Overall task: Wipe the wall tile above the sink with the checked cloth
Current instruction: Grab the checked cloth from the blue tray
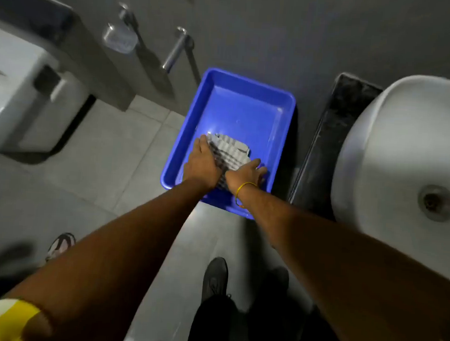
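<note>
A grey-and-white checked cloth (230,151) lies in the near half of a blue plastic tub (249,103) that stands on the floor against the wall. My left hand (202,162) rests on the cloth's left edge with its fingers around it. My right hand (246,173), with a yellow band at the wrist, grips the cloth's near right corner. The white round sink (393,159) is at the right, with its drain showing. The grey wall tile (280,28) runs along the top of the view.
A black counter edge (326,139) stands between the tub and the sink. A white toilet (17,97) is at the left. On the wall are a chrome roll holder (177,50) and a spray fitting (121,36). My dark shoes (216,278) stand on the grey floor tiles.
</note>
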